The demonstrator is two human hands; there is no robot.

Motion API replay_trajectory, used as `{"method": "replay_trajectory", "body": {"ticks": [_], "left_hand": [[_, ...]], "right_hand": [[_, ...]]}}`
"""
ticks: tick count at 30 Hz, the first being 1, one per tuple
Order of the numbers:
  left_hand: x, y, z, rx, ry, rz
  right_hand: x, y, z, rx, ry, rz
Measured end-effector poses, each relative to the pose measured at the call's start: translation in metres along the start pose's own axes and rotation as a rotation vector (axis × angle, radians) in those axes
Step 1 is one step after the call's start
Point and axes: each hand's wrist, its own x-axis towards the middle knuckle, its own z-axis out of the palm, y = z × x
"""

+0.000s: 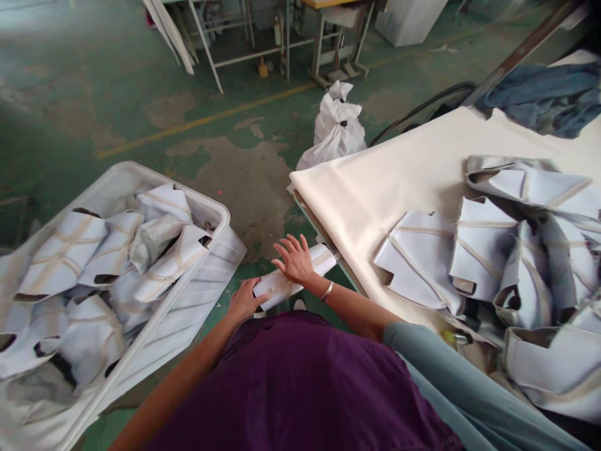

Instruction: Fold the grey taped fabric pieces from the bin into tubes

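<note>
A white paper-wrapped bundle with a tan band lies crosswise in front of my body, between the tub and the table. My left hand is closed on its left end, the thumb over the top edge. Over the middle of the bundle, my right hand is open with its fingers spread, holding nothing. Whether its palm touches the paper I cannot tell. The bundle's right end is at the table edge. What is inside the wrapping is hidden.
At left stands a white plastic tub with several taped white bundles. On the cream-covered table at right lie several more white bundles and a blue cloth. Tied white sacks stand on the floor beyond the table corner.
</note>
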Motion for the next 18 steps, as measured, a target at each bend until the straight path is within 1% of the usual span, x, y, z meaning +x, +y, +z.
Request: {"method": "replay_trajectory", "body": {"ticks": [3,5,6,8,9,12,14,16,18], "left_hand": [[-0.001,-0.001,0.002,0.005,0.031,0.003],[-0.001,-0.004,0.005,-0.010,0.037,-0.002],[-0.002,-0.006,0.006,-0.028,0.039,-0.006],[-0.002,-0.011,0.010,-0.077,0.052,-0.004],[-0.002,-0.014,0.013,-0.102,0.060,0.004],[-0.003,-0.019,0.017,-0.143,0.091,0.027],[-0.003,-0.020,0.018,-0.155,0.100,0.030],[-0.004,-0.021,0.019,-0.173,0.102,0.022],[-0.004,-0.021,0.019,-0.199,0.102,0.019]], "right_hand": [[-0.006,-0.023,0.008,0.006,-0.048,-0.066],[-0.007,-0.028,0.011,-0.012,-0.062,-0.073],[-0.008,-0.026,0.012,-0.021,-0.063,-0.081],[-0.008,-0.014,0.010,-0.041,-0.049,-0.088],[-0.009,-0.004,0.007,-0.058,-0.026,-0.059],[-0.010,0.031,-0.006,-0.125,0.058,0.099],[-0.009,0.048,-0.015,-0.148,0.078,0.175],[-0.006,0.053,-0.019,-0.138,0.079,0.195],[-0.003,0.045,-0.016,-0.105,0.088,0.175]]}}
